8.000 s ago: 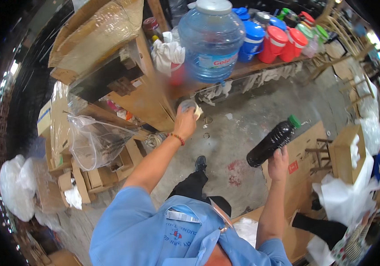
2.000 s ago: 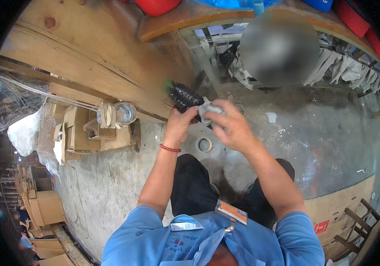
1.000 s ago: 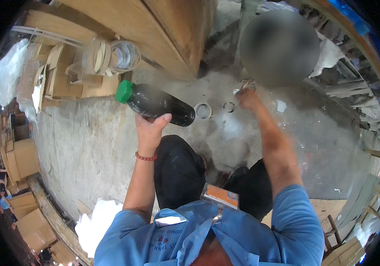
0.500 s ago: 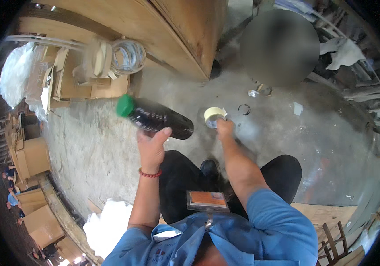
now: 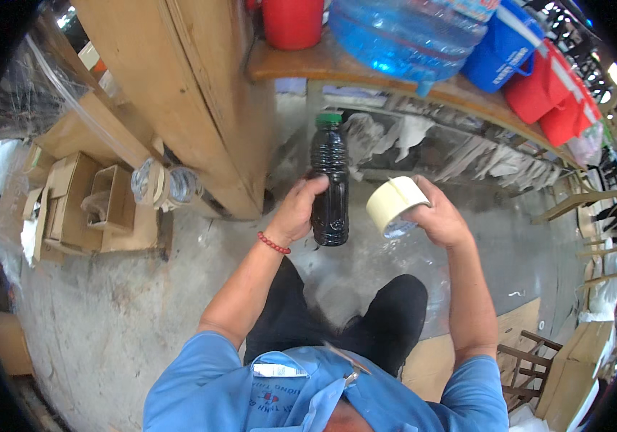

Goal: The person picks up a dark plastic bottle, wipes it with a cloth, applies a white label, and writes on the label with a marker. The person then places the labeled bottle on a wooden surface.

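Observation:
My left hand (image 5: 299, 210) is closed round the lower half of a plastic bottle (image 5: 331, 189) filled with dark liquid and topped by a green cap. The bottle stands upright in my grip. A roll of cream masking tape (image 5: 389, 205) is in my right hand (image 5: 441, 217), fingers hooked through its core and over its edge. The tape is held beside the bottle, with a gap between them. Both things are in the air above the concrete floor.
Ahead, a wooden shelf (image 5: 301, 63) carries a large blue water jug (image 5: 402, 36), a red container (image 5: 292, 23), a blue cup (image 5: 501, 54) and red cups. Rags (image 5: 495, 167) hang beneath. A wooden post (image 5: 215, 108), tape rolls and cardboard boxes (image 5: 71, 205) stand left; a wooden stool (image 5: 528, 363) lies right.
The bottle has swung from tilted, cap leftward, to upright and moved right. The tape roll has come up closer to me. The view has shifted, bringing the shelf with the jug into sight.

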`<state>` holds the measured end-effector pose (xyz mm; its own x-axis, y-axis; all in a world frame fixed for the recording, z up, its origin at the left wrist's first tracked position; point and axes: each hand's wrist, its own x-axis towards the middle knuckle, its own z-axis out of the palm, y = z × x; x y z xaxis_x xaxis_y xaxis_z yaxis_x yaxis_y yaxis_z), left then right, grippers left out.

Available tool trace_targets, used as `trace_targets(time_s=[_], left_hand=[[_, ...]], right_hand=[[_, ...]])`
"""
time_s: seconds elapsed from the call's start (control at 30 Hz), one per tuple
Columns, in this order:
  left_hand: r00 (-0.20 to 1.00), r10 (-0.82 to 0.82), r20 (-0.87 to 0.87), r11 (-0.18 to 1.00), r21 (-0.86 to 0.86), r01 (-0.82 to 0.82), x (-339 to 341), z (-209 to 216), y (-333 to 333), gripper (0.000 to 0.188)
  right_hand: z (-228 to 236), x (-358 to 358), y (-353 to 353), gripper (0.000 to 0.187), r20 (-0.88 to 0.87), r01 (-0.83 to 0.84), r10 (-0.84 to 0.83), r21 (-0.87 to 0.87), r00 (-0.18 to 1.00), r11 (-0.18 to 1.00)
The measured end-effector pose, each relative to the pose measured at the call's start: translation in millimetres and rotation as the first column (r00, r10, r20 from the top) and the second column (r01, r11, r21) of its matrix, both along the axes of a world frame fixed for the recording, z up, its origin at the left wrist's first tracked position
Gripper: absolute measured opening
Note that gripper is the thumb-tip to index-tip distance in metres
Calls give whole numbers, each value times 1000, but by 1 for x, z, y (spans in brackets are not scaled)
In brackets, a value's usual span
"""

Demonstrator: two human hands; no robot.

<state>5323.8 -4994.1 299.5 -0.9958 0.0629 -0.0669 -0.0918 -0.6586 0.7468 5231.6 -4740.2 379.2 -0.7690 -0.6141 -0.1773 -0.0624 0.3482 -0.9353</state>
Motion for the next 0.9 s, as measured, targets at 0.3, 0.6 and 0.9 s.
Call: trace_targets(time_s=[0.3, 0.6, 0.9], left_hand=[[981, -148, -124, 987, 48, 155, -25, 40, 48, 48], [962, -263, -74, 954, 127, 270, -36, 11, 63, 57], [978, -123, -168, 992, -26, 120, -32, -6, 91, 84]], right_hand=[[108, 28, 37, 46, -192, -47, 77, 152, 978, 987], [114, 16, 49, 20, -475, -262, 356, 253, 805, 931], [99, 11, 47, 27, -341, -240, 388, 403, 856, 883]])
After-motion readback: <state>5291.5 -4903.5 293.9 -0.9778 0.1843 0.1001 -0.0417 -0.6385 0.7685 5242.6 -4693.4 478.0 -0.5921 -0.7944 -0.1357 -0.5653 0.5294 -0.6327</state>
